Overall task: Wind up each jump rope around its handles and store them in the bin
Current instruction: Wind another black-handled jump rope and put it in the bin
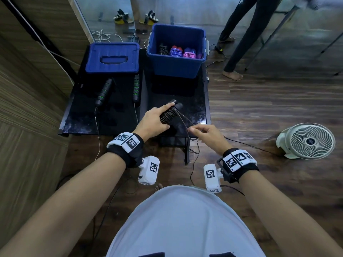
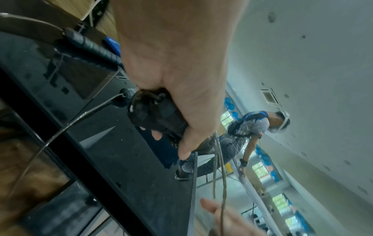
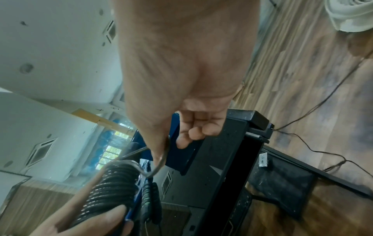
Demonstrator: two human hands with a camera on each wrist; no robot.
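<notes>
The left hand (image 1: 151, 121) gripped the pair of black foam handles wound with thin dark wire rope (image 1: 169, 114), just above the glossy black low table (image 1: 196, 108), with the forefinger stretched along the top of the coils. The right hand (image 1: 206, 134), at about four o'clock from the bundle, pinched the loose tail of the rope (image 1: 186, 125) between thumb and forefinger; the other fingers were curled and held nothing.

The rope looked thin, springy and rather stiff, so I judge that the coils would jump open if the tension was lost. It seemed light. The best place to hold is probably over the coils themselves, pressing them on the soft handles, which give good friction, while the tail is kept tight near its end.

At ten o'clock from the bundle a second rope with black and green ribbed handles (image 1: 104, 91) lay unwound on the table. The open blue plastic bin (image 1: 176, 65) stood at twelve o'clock, with wound ropes already inside, and its blue lid (image 1: 112, 59) lay beside it.
</notes>
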